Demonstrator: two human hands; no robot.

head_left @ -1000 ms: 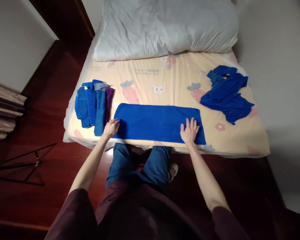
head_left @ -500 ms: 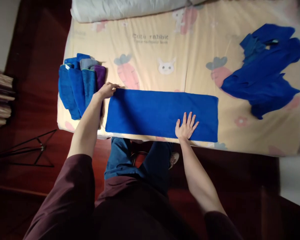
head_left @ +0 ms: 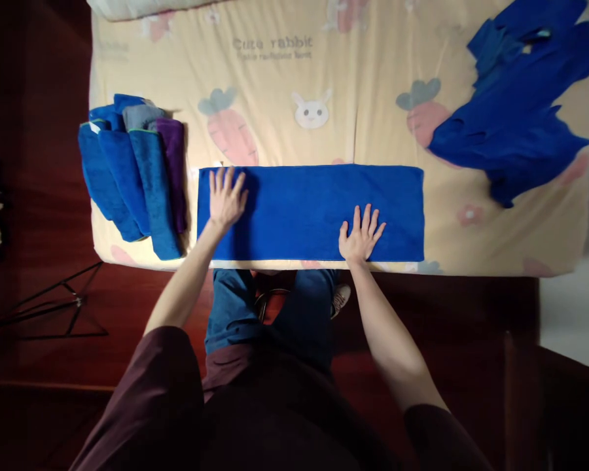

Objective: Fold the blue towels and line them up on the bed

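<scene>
A flat blue towel [head_left: 294, 212] lies lengthwise along the near edge of the bed, which has a cream sheet [head_left: 275, 98]. On the towel's left end rests my left hand [head_left: 227, 198], palm down with fingers spread. My right hand [head_left: 360, 235] is also palm down with its fingers apart, near the towel's front edge to the right of its middle. Neither hand grips anything. Left of the towel is a group of folded towels [head_left: 122, 170] in blue, grey and purple. Crumpled blue cloths [head_left: 515, 118] are heaped at the right.
A pale rolled bedding item [head_left: 142, 6] lies at the far left of the bed. On the dark red floor, a black tripod-like stand [head_left: 76, 301] is at the left. Below the bed's edge a shoe [head_left: 341, 299] shows beside my legs.
My left hand has moved from the towel's far left corner onto its left end, and its fingers have spread. The left end is straighter. The camera view has shifted; my right hand stays on the towel.
</scene>
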